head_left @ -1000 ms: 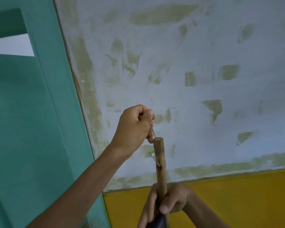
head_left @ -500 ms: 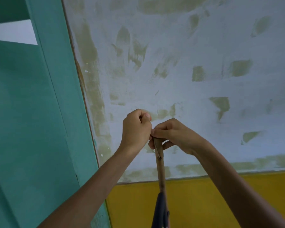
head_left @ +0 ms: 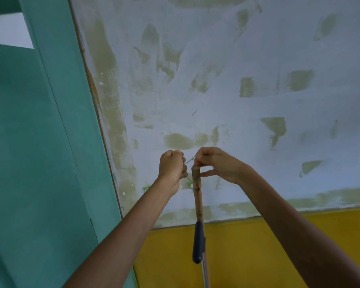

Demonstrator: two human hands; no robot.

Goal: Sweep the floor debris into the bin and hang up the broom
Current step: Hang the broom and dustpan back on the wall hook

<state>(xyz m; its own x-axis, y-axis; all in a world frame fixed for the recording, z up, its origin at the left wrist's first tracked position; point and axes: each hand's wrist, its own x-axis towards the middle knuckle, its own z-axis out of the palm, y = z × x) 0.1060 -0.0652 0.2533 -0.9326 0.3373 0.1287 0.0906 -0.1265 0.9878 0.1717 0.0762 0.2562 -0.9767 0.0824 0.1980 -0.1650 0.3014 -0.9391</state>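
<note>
Fingers of left hand [head_left: 172, 166] and right hand [head_left: 213, 164] pinch a thin wire loop [head_left: 189, 161] above the broom handle [head_left: 196, 196], upright against the wall [head_left: 216, 80]. Broom head is cut off below; any hook is indiscernible.

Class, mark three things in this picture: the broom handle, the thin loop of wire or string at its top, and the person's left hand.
broom handle [head_left: 197, 196]: head view, on the bare wooden shaft.
loop [head_left: 188, 161]: head view, on the strand stretched between the hands.
left hand [head_left: 172, 166]: head view, on the back of the closed fist.
</note>
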